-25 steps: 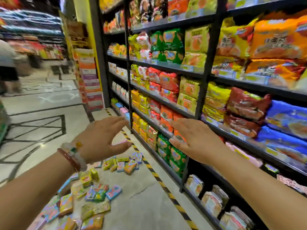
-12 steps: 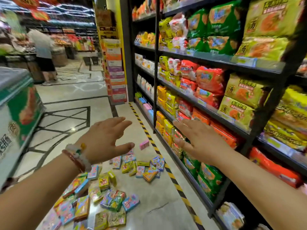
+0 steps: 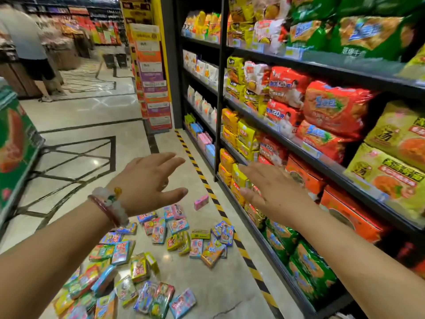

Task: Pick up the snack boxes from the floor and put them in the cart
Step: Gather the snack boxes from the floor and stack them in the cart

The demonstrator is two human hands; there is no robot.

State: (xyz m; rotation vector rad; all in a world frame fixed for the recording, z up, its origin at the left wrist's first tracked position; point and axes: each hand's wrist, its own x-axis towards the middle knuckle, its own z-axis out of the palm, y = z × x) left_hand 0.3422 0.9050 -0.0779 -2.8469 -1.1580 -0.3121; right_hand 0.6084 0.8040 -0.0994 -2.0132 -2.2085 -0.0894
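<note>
Polished stone floor [image 3: 92, 125] runs down a shop aisle, with a yellow-and-black striped tape line [image 3: 220, 210] along the foot of the shelves [image 3: 322, 166] on the right, which are packed with noodle bags. Small bright snack boxes [image 3: 179, 238] lie scattered over the floor between the tape line and the near edge of view, some flat, some tipped on an edge, a few overlapping. One pink box [image 3: 201, 202] sits apart from the rest, just beside the tape.

Both hands hang in the air above the pile and hold nothing. The left hand [image 3: 147, 183], with bead bracelets [image 3: 110, 203] at the wrist, has its fingers straight and spread; the right hand [image 3: 273, 192] is likewise flat and open, palm down.

The boxes look like thin card: probably light and stiff enough to pinch, though easy to crush at the corners. Their glossy faces may slide on the smooth stone, so taking hold across the two long edges seems the surer way, or scooping several at once.

No cart shows anywhere. The forearms cover part of the pile, and the nearest boxes are cut off at the bottom edge. Print on the boxes is too small to read. A green chest [image 3: 16, 143] and a blurred person [image 3: 27, 47] stand far left.
</note>
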